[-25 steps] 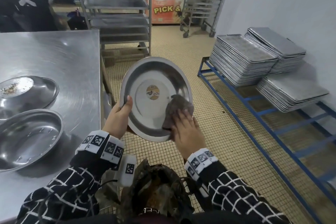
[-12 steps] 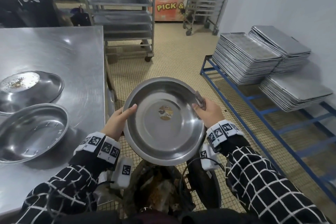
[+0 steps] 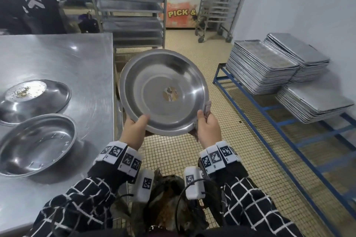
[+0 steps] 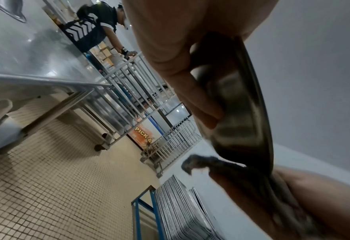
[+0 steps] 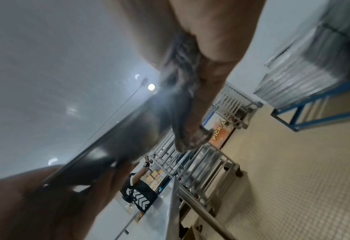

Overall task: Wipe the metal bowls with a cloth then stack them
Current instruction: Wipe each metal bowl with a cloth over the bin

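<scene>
**A:** Steel, all of it: the held bowl [image 3: 163, 92] is up in the air over the tiled floor [image 3: 192, 152], just off the right edge of the worktop [image 3: 57, 59], its hollow tipped toward the wearer. What's different from a second ago?

**B:** Back then the right hand [image 3: 209, 128] was pressing the cloth [image 3: 207, 108] flat against the inside, rubbing. Half a second ago it had slid out to the rim. Now both hands sit on the near rim and the bowl has been lifted and turned a little; the sticker [image 3: 170, 94] at the centre shows plainly, nothing covering it.

**A:** And the grips?

**B:** The left hand [image 3: 134, 131] clasps the rim, thumb inside, fingers [image 4: 200, 104] curled behind against the underside. The right hand pinches rim and cloth together, thumb on the inner face; the cloth is bunched behind the rim with a tail hanging below the bowl.

**A:** So the inside is done?

**B:** I'd judge the rubbing of the inside has stopped, at least. Either the outside gets wiped next or this bowl goes to be stacked.

**A:** Stacked where?

**B:** Two others wait on the worktop: an upright bowl [image 3: 36, 140] nearest, and beyond it an overturned bowl [image 3: 34, 98] with crumbs on its base. That one looks unwiped, so the task is far from finished.
</scene>
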The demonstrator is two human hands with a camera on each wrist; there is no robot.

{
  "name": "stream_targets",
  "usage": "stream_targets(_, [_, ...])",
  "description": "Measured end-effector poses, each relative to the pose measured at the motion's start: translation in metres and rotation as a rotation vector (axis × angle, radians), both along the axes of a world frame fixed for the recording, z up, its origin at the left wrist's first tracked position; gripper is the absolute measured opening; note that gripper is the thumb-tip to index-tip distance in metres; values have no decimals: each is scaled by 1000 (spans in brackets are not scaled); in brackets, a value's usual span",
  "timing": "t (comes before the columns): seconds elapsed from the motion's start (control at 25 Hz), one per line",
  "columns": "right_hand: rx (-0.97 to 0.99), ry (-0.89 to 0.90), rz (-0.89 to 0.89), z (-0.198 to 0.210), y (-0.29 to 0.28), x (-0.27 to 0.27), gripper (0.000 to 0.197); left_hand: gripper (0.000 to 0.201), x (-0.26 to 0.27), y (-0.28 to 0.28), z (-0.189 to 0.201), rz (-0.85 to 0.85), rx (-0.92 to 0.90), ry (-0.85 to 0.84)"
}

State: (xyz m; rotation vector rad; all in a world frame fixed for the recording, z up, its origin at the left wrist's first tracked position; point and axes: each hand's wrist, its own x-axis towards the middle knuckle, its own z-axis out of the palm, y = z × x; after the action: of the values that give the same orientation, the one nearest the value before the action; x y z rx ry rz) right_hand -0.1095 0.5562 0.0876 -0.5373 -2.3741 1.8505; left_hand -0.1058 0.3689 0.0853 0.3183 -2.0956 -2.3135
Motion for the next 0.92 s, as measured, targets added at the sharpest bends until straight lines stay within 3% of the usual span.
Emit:
stream_targets(0.08, [94, 18, 30, 2, 2, 6, 28, 8, -5, -9, 2, 57, 10, -18])
stream_targets(0.24, [305, 223, 105, 2, -10, 12, 29, 14, -6, -18, 0, 84, 10, -42])
stream_targets(0.36, [631, 389, 495, -7, -44, 22, 48, 28, -6, -13, 5, 33, 3, -24])
stream_targets(0.48, [899, 452, 845, -26, -57, 31, 63, 21, -5, -14, 18, 31, 7, 52])
stream_targets(0.6, [1044, 391, 749, -39, -24, 10, 68, 32, -9, -24, 26, 1, -59, 68])
stream_targets(0.72, [1231, 232, 602, -42, 6, -8, 86, 25, -13, -26, 25, -26, -110, 94])
stream_targets(0.8, [1159, 257, 579, -41, -4, -4, 79, 28, -13, -19, 29, -32, -121, 110])
stream_targets(0.92, [865, 435, 615, -46, -33, 23, 58, 30, -13, -15, 31, 4, -146, 123])
